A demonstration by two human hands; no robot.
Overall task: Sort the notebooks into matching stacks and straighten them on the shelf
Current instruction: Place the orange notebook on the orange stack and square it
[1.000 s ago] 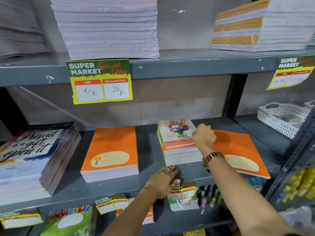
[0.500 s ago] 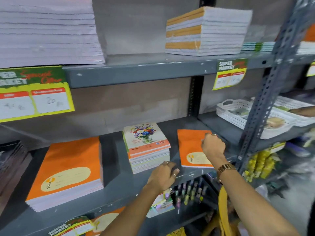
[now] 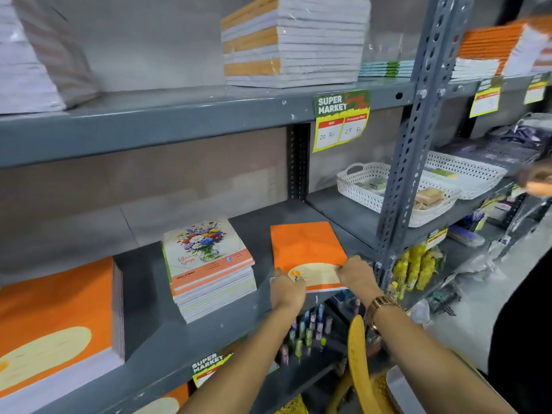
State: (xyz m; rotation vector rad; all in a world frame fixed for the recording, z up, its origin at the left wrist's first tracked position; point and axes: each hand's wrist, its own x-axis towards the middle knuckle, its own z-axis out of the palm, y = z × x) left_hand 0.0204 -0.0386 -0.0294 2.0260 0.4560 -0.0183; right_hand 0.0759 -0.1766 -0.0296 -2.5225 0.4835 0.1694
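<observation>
Two orange piles sit on the shelf (image 3: pixel 209 339): a thick stack (image 3: pixel 56 327) at lower left of the frame, and a thin orange notebook (image 3: pixel 304 249) at centre right, well apart, with the floral stack (image 3: pixel 209 264) between. The notebook's long axis runs away from the person, slightly skewed. Both hands pinch its near edge, left hand (image 3: pixel 286 289) on the left corner, right hand (image 3: pixel 355 274) on the right. Its matching stack lies far to the left, so the left arm is nearer.

Thin orange notebook (image 3: pixel 304 249) lies flat at the grey shelf's (image 3: pixel 215 333) front edge, beside a floral-covered stack (image 3: pixel 209 264).
</observation>
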